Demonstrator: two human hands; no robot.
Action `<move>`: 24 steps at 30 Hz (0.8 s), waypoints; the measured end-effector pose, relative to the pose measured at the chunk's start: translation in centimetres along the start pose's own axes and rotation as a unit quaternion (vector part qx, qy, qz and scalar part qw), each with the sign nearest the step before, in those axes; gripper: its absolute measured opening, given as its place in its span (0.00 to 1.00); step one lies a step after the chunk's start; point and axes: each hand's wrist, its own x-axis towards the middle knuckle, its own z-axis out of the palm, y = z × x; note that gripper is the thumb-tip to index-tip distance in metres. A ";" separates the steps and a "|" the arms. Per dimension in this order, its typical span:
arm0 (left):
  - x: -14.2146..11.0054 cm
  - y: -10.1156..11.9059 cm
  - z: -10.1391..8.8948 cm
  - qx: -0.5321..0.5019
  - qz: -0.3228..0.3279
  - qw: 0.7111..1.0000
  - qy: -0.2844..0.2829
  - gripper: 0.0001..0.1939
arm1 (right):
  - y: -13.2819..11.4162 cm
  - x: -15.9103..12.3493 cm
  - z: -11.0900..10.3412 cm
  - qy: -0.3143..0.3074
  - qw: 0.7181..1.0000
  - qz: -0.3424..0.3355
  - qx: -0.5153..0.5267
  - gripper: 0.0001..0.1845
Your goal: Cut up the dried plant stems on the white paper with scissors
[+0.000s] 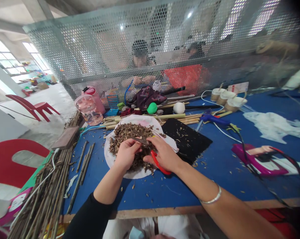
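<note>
My left hand (126, 153) is closed in a pinch on a small dried plant piece above a pile of dried brown plant bits (130, 134). The pile lies on a white sheet (110, 158) on the blue table (214, 172). My right hand (164, 153) grips red-handled scissors (159, 164), whose dark blades point left toward my left fingers. A silver bangle (212, 198) circles my right wrist. Both hands hover over the near part of the pile.
A black mat (187, 137) lies right of the sheet. Bamboo sticks (50, 189) fill the left edge; more lie at the back. Pink jug (92, 103), yarn balls (152, 108), paper cups (225, 96), blue glue gun (211, 118) and cables stand behind. People sit beyond a mesh screen (164, 43).
</note>
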 end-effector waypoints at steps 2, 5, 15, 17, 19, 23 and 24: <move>-0.1 -0.1 0.2 0.007 0.007 1.000 0.003 0.11 | 0.0 -0.1 0.0 0.009 1.000 0.008 -0.003 0.32; -0.2 -0.2 0.2 0.024 0.019 1.000 0.003 0.12 | 0.1 -0.1 0.0 0.019 1.000 0.015 -0.010 0.33; 0.1 -0.3 -0.7 0.045 -0.018 0.999 0.012 0.11 | 0.2 0.0 -0.1 -0.031 0.998 0.050 -0.025 0.22; 0.1 -0.2 -0.8 0.060 -0.026 0.998 0.010 0.12 | 0.1 -0.1 0.0 -0.042 0.997 0.067 -0.025 0.19; 0.0 0.1 -0.9 0.115 -0.016 0.993 0.030 0.12 | 0.0 -0.1 0.0 -0.045 0.996 0.074 -0.034 0.18; 0.0 1.0 -1.6 0.313 0.030 0.944 0.098 0.12 | 0.0 0.1 -0.8 -0.024 0.993 0.093 -0.062 0.23; 0.1 1.3 -1.9 0.358 0.045 0.926 0.111 0.12 | 0.2 0.2 -1.1 -0.013 0.992 0.108 -0.065 0.23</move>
